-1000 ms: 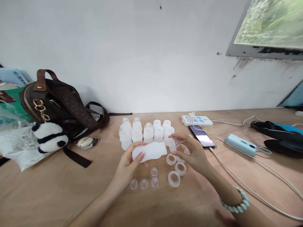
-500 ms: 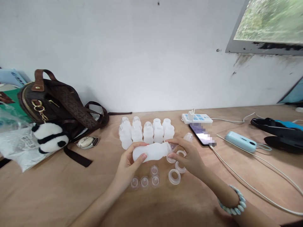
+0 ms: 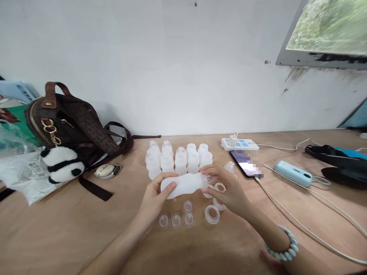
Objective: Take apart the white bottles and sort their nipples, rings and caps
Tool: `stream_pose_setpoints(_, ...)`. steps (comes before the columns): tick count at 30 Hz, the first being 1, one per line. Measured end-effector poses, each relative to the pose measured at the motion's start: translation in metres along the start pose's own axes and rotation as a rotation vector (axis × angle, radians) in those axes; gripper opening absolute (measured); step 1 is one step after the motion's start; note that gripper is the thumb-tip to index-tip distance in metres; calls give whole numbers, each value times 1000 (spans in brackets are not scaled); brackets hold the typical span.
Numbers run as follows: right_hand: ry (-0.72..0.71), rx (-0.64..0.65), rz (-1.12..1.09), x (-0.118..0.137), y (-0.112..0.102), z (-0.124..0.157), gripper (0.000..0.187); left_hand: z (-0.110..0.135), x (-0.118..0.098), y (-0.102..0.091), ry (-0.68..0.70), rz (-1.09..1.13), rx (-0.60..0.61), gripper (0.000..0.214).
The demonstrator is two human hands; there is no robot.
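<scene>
A frosted white baby bottle [image 3: 183, 185] lies sideways in the air above the table. My left hand [image 3: 156, 193] is wrapped around its base end, thumb on the near side. At the neck end, my right hand [image 3: 226, 189] pinches a clear bottle teat [image 3: 211, 178] set against the bottle mouth. Below the bottle, several clear teats [image 3: 176, 220] rest on the table. White screw rings [image 3: 212, 214] lie under and in front of my right hand. Behind stand several bottles, some with clear domed caps [image 3: 181, 160], others open-topped [image 3: 193, 162].
One loose clear cap [image 3: 229, 167] sits beside a phone [image 3: 244, 163] on a charging cable. A power strip [image 3: 239, 144] and a light-blue power bank [image 3: 293, 173] are to the right. On the left are a dark backpack [image 3: 76, 122], a panda plush [image 3: 62, 165] and a computer mouse [image 3: 107, 171].
The fingers of my right hand have shifted slightly at the bottle neck, so more of the teat shows. My left hand keeps its hold, and the view has moved a little.
</scene>
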State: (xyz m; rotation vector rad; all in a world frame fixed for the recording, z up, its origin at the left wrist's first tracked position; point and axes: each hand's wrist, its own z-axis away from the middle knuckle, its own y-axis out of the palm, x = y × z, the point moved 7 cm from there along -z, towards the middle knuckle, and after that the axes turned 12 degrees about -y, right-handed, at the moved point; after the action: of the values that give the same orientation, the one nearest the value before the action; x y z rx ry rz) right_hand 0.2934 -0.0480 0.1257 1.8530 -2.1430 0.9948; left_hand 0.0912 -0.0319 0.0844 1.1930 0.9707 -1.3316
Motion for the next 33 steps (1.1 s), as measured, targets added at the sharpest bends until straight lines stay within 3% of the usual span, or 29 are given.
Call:
stream_pose_setpoints(12,-181,33,92,12,8,1,25,-3,6,1,-118,10,22,45)
stream_pose_setpoints(17,-164,43,92,11,8,2,25,-2,6,1,-125,-9,26,45)
stream_pose_setpoints(19,-95,47,93,6,7,2,28,-1,3,1,-77,-47,12,42)
stream_pose_setpoints(25,84,30,10,-8,3,3,28,9,-17,-2,257,-223,-71,24)
stream_pose_setpoints(33,206,35,-71,-20,0,8,27,11,-20,3,413,-205,10,18)
